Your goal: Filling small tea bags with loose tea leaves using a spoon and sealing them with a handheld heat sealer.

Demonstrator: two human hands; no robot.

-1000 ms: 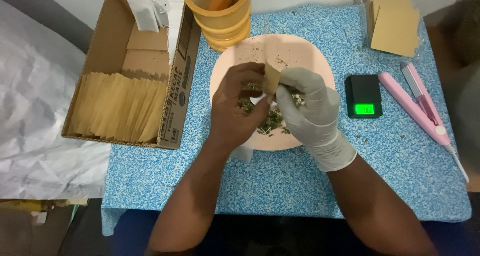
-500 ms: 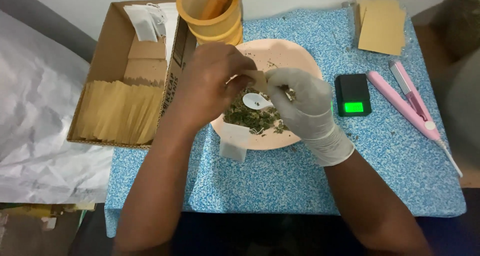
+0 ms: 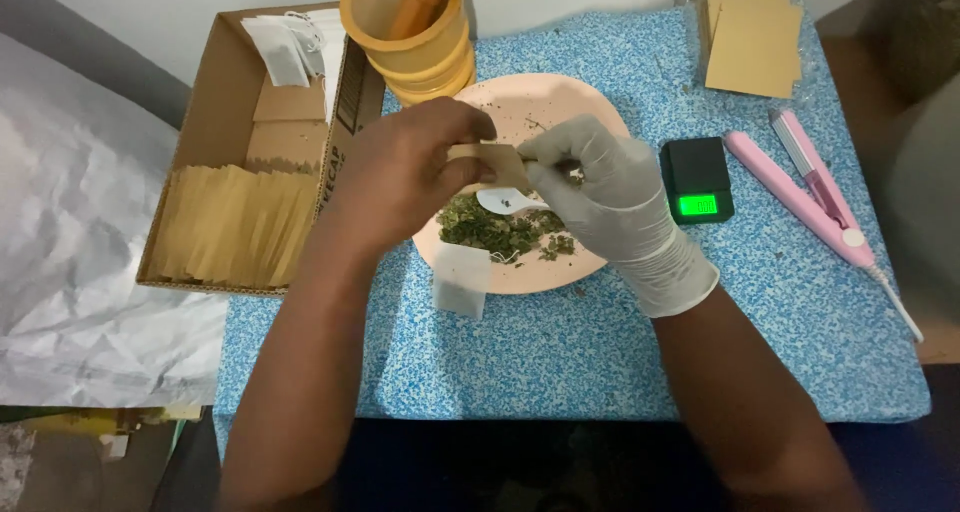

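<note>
My bare left hand (image 3: 400,177) and my white-gloved right hand (image 3: 605,197) pinch the two ends of a small brown paper sachet (image 3: 490,164), held flat above a pink plate (image 3: 560,272). On the plate lie a heap of dried green herbs (image 3: 495,232) and a white plastic spoon (image 3: 505,203). A white filter bag (image 3: 458,284) hangs over the plate's near-left rim onto the blue speckled tabletop (image 3: 560,352).
A cardboard box (image 3: 215,102) of brown sachets (image 3: 235,227) and white tea bags (image 3: 285,47) stands at left. Behind the plate is a yellow mortar with a pestle (image 3: 410,27). A black pocket scale (image 3: 695,180), a pink heat sealer (image 3: 810,197) and stacked brown sachets (image 3: 752,37) lie at right.
Both hands have lifted off the herb heap, and the brown sachet has turned from upright to lying flat between them. The spoon and the white filter bag have come into sight.
</note>
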